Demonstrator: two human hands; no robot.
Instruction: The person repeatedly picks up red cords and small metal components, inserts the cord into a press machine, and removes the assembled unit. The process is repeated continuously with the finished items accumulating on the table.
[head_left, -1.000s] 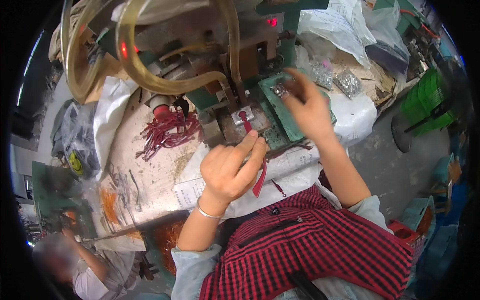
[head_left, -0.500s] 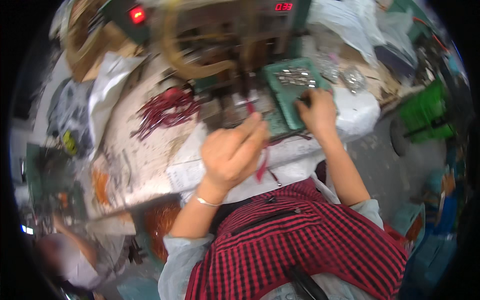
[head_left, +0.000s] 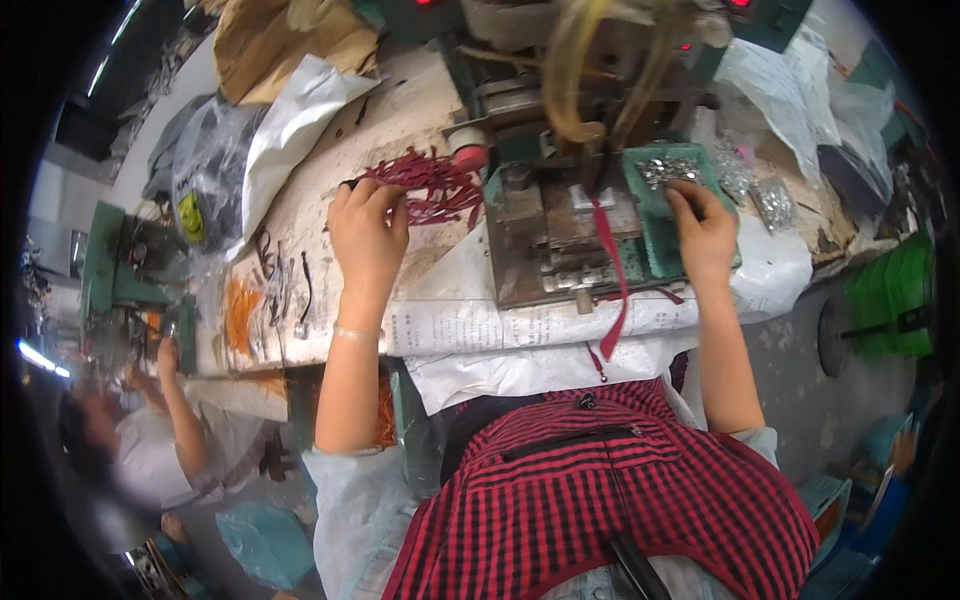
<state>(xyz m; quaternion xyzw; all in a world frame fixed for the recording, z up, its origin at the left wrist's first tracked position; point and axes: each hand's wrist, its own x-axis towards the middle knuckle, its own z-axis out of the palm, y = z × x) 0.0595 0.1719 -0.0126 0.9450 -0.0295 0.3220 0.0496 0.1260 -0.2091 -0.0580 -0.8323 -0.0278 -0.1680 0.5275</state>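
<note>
Nearest, a dark red strap lies across the machine bed and hangs over the near edge of the counter, onto white paper sheeting. A second ago the left hand was closed near the strap at centre; it has since moved left and far, and its fingers now curl onto a loose bundle of red straps, thin, flexible and tangled. The right hand has stayed at the green tray, fingertips resting by small shiny metal fittings; whether it pinches one cannot be told. Judged from this, a fresh strap is being fetched. Farthest, yellowed translucent hoses arch over the grey metal press.
</note>
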